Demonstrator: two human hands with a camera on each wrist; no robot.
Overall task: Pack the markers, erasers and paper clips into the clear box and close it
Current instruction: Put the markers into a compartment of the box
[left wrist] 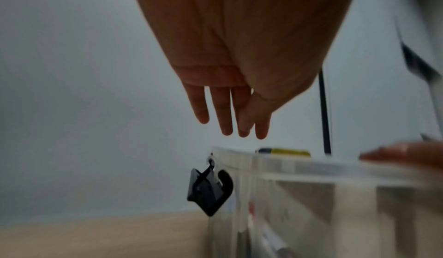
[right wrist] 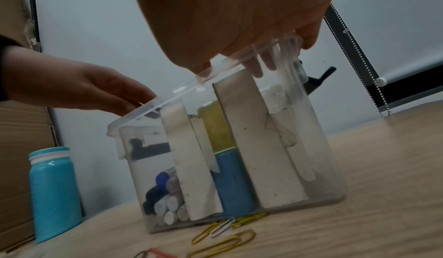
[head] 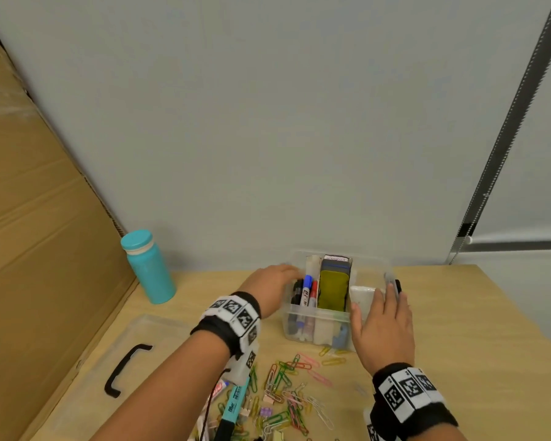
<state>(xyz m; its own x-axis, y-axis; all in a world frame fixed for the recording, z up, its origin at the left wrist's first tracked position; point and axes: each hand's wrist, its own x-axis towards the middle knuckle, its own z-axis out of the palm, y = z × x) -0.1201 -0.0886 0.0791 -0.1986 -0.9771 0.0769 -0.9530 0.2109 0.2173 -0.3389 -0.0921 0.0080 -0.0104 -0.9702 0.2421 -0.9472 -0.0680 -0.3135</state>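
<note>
The clear box [head: 315, 313] stands open on the table, near the wall. Its left compartment holds several markers [head: 306, 292], seen end-on in the right wrist view [right wrist: 165, 201]. In the middle stand a yellow-green eraser [head: 333, 291] and a blue one [right wrist: 232, 182]. My left hand [head: 274, 281] reaches to the box's left rim with straight fingers [left wrist: 225, 114], above the black latch [left wrist: 208, 190]. My right hand [head: 382, 319] lies flat over the right compartment, fingers stretched along the rim [right wrist: 167, 99]. Paper clips [head: 287, 393] lie scattered in front of the box. A teal marker [head: 233, 405] lies under my left forearm.
The clear lid [head: 86, 393] with a black handle [head: 124, 367] lies flat at the front left. A teal bottle [head: 148, 265] stands left of the box. Large cardboard [head: 29, 218] leans along the left side. The wall is right behind the box.
</note>
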